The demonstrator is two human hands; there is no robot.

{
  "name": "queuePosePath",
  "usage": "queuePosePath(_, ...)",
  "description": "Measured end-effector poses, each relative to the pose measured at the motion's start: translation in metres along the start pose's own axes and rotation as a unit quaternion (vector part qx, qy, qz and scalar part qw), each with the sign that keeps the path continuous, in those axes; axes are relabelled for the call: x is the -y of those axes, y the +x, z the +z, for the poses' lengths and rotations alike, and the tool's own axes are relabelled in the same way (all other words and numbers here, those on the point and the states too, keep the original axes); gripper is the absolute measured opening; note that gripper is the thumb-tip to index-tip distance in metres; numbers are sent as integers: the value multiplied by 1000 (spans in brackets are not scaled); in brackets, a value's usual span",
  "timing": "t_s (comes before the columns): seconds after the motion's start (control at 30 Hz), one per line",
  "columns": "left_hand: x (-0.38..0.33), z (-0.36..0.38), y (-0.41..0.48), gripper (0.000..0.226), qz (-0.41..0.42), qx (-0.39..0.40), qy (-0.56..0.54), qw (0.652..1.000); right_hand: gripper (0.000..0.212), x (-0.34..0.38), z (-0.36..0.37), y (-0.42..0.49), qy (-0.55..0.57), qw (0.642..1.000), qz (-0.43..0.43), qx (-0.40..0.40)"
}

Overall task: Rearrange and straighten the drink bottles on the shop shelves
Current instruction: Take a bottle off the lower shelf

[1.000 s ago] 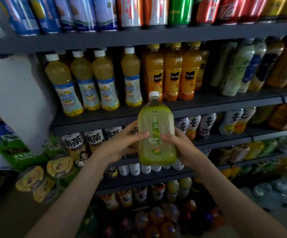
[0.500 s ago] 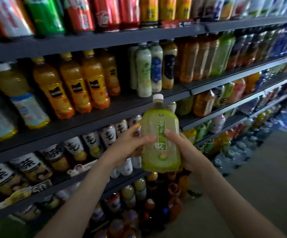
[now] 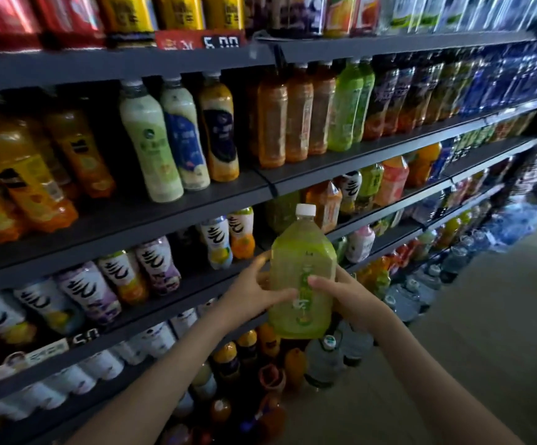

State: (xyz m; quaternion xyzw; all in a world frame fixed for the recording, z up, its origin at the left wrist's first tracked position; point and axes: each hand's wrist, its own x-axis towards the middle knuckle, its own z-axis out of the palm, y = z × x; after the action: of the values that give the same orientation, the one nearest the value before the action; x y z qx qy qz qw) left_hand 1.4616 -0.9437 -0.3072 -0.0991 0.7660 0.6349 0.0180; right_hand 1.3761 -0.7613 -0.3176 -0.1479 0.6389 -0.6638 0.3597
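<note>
**One green bottle, held in both hands in front of the shelves**

A single green bottle point(image 3: 302, 284) with a white cap stands upright in the air, just in front of the dark shelves point(image 3: 132, 216) and touching none of them. The left hand point(image 3: 251, 300) and right hand point(image 3: 350, 297) each grip one side of it, fingers clamped round its body and thumbs across the front. On the shelf above stand three pale milky bottles point(image 3: 151, 146), then three amber bottles point(image 3: 299, 114). One price tag point(image 3: 222, 42) reads 5.00. Compared with half a second ago, the view has swung further right along the aisle. The two-handed grip on the bottle is unchanged.
</note>
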Motion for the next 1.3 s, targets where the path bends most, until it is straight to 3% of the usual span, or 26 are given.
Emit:
queuePosePath(0.13, 16, 15, 48, 92, 46, 2, 50, 998, 79, -6, -49, 41, -70, 996, -38, 43)
queuePosePath(0.37, 24, 30, 135, 90, 86, -39, 140, 986, 84, -8, -106, 129, -165, 980, -105, 43)
queuePosePath(0.7, 91, 31, 234, 87, 70, -157, 130, 976, 76, -47, -135, 242, -149, 975, -165, 31)
queuePosePath(0.8, 101, 26, 253, 83, 68, -174, 106, 977, 61, -44, -136, 260, -140, 974, -171, 48)
queuePosePath(0.97, 102, 25, 270, 81, 26, -226, 92, 969, 44, -46, -120, 273, -231, 946, -207, -91)
queuePosePath(1.13, 98, 41, 270, 80, 0, -294, 200, 935, 42, -53, -117, 272, -246, 932, -233, -126)
queuePosePath(1.3, 84, 64, 271, 68, -74, -373, 243, 893, 62, -51, -119, 263, -307, 911, -231, -148)
